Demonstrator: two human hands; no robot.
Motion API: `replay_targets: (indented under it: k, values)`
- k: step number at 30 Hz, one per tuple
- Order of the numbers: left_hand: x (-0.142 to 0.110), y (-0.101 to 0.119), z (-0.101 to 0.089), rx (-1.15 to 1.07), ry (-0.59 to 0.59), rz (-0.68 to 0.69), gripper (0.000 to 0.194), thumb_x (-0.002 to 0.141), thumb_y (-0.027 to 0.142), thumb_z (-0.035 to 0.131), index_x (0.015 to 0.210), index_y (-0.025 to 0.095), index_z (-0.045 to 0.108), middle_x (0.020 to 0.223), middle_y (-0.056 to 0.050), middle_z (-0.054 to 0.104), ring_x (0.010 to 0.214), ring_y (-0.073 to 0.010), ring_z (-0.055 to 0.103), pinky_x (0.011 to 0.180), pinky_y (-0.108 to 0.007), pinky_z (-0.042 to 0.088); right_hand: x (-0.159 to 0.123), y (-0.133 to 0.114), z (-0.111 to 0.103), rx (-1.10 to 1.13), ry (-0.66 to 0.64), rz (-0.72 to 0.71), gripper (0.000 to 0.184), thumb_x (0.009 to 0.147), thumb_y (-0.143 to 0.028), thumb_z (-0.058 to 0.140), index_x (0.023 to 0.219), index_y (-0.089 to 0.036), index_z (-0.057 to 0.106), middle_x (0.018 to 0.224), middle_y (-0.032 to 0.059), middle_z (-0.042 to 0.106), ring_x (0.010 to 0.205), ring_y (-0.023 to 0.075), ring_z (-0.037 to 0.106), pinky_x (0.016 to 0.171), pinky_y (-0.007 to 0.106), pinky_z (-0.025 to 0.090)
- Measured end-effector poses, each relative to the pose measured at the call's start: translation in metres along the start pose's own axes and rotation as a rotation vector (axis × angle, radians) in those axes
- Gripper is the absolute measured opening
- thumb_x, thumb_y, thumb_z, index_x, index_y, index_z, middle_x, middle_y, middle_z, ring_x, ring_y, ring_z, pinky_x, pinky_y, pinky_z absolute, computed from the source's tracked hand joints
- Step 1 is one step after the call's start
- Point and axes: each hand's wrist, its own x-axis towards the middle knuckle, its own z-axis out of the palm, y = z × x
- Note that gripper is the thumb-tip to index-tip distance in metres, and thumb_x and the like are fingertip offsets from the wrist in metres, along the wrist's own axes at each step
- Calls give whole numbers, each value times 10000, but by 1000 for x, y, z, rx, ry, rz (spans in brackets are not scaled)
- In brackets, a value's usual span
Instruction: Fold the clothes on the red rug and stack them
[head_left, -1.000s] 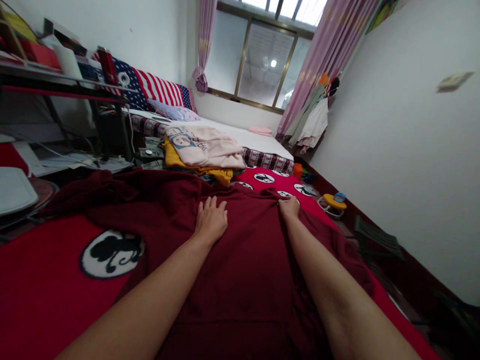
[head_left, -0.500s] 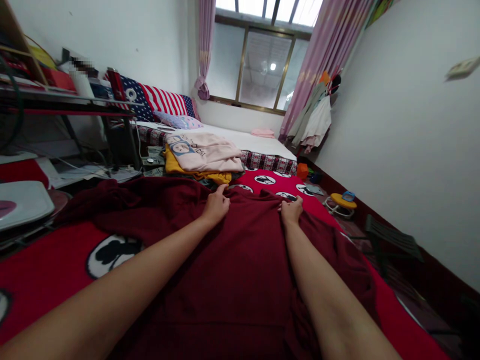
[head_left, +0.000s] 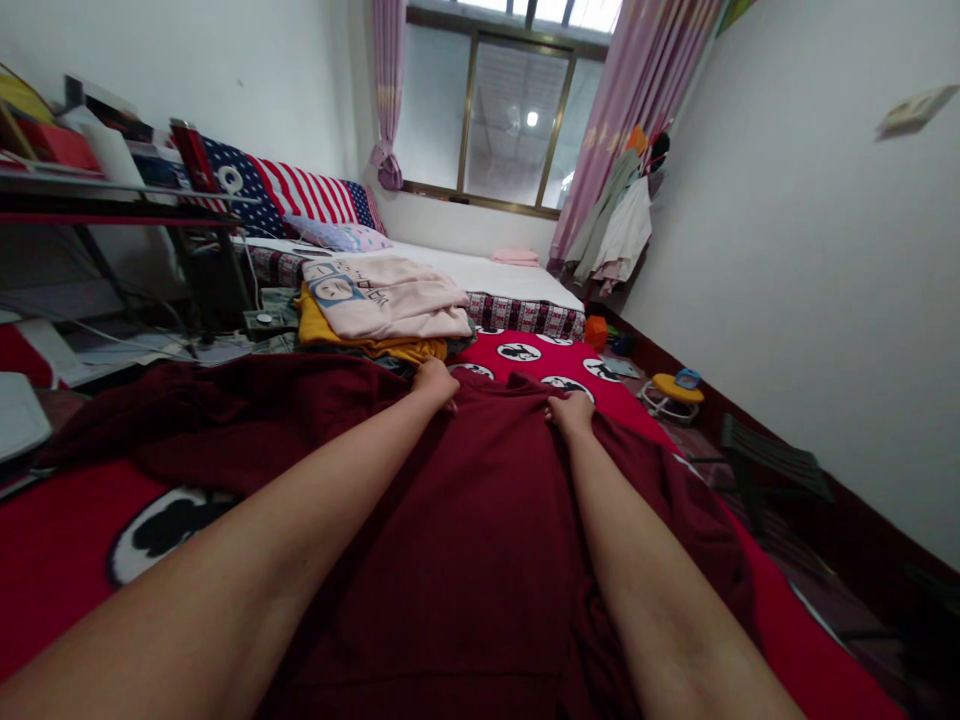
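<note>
A dark red sweatshirt (head_left: 480, 520) lies spread over a red blanket (head_left: 67, 560) with black-and-white round prints. Near its far edge, my left hand (head_left: 436, 384) is closed on the cloth at the left shoulder. My right hand (head_left: 571, 412) pinches the cloth on the other side of the neckline. One sleeve of the sweatshirt stretches away to the left; on the right the cloth is bunched in folds. Just beyond my left hand is a pile of folded clothes, a pale pink top (head_left: 390, 298) over a mustard yellow garment (head_left: 322, 322).
A bed with a white sheet (head_left: 450, 255) stands under the window. On the left is a cluttered desk (head_left: 112, 205) with a red thermos (head_left: 193, 155). Along the right wall are a yellow round stool (head_left: 675, 388) and a dark folding stool (head_left: 776, 458). Clothes (head_left: 622, 235) hang by the curtain.
The view has turned slightly to the right, so the room appears shifted left. Both hands still grip the sweatshirt; my left hand's fingers are now curled further over the cloth.
</note>
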Motion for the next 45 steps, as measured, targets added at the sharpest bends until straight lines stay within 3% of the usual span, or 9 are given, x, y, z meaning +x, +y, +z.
replay_targets:
  k: [6, 10, 16, 19, 22, 25, 28, 38, 45]
  values:
    - [-10, -12, 6, 72, -13, 94, 226, 718, 94, 628, 938, 123, 672, 1020, -200, 711, 1060, -331, 663, 871, -368, 532, -10, -7, -3, 135, 44, 103, 177, 742, -141, 537, 680, -137, 702, 654, 112, 730, 697, 222, 725, 649, 252, 566]
    - [-12, -15, 9, 1, 14, 152, 250, 840, 129, 491, 1036, 136, 646, 870, -128, 733, 846, -237, 719, 775, -310, 552, -17, -13, -3, 236, 61, 121, 181, 771, -101, 505, 765, -125, 684, 693, 126, 740, 655, 212, 727, 552, 226, 559]
    - [-15, -15, 5, -38, 352, 233, 306, 904, 154, 414, 1164, 122, 572, 1106, -144, 692, 1048, -235, 660, 950, -315, 478, -19, -18, 6, 384, 112, 64, 305, 853, -100, 419, 1136, -103, 532, 956, 130, 750, 722, 143, 739, 585, 183, 561]
    - [-23, -20, 16, 54, 224, 298, 391, 907, 177, 463, 1287, 100, 513, 1174, -170, 666, 1103, -255, 636, 979, -339, 459, -19, -18, 7, 388, 101, 17, 307, 831, -133, 502, 1137, -128, 528, 966, 104, 752, 817, 159, 736, 704, 230, 572]
    - [-35, -24, 27, 217, 34, 435, 701, 888, 342, 572, 1497, 135, 293, 1437, -224, 469, 1311, -315, 484, 1057, -411, 394, -23, -20, 5, 304, 81, -82, 470, 802, -188, 583, 1259, -140, 488, 1046, 97, 740, 992, 195, 695, 899, 315, 525]
    - [-51, -32, 25, 334, -125, 505, 824, 870, 601, 512, 1544, 244, 201, 1587, -200, 204, 1450, -393, 213, 1112, -569, 257, -29, -23, 5, 35, -48, -311, 607, 825, -290, 612, 1389, -172, 421, 1277, 97, 647, 1193, 223, 580, 1050, 357, 413]
    - [-70, -50, 9, 350, -197, 575, 809, 882, 678, 403, 1548, 280, 176, 1617, -146, 108, 1481, -367, 86, 1128, -607, 174, -34, -26, 6, -271, -173, -443, 552, 894, -407, 545, 1398, -194, 474, 1477, 82, 472, 1322, 266, 440, 1130, 388, 303]
    - [-113, -118, -46, 500, -270, 760, 695, 917, 668, 331, 1516, 316, 295, 1612, -66, 183, 1489, -286, 127, 1183, -472, 105, -63, -45, -3, -545, -348, -304, 607, 992, -494, 278, 1540, -237, 234, 1622, 92, 133, 1478, 307, 160, 1148, 596, 145]
    - [-139, -136, -72, 557, -359, 787, 664, 940, 624, 355, 1521, 314, 271, 1621, -77, 125, 1497, -285, 67, 1177, -518, 72, -131, -38, -48, -605, -598, -354, 649, 964, -579, 317, 1544, -341, 149, 1633, 56, 14, 1488, 335, -27, 1110, 694, 73]
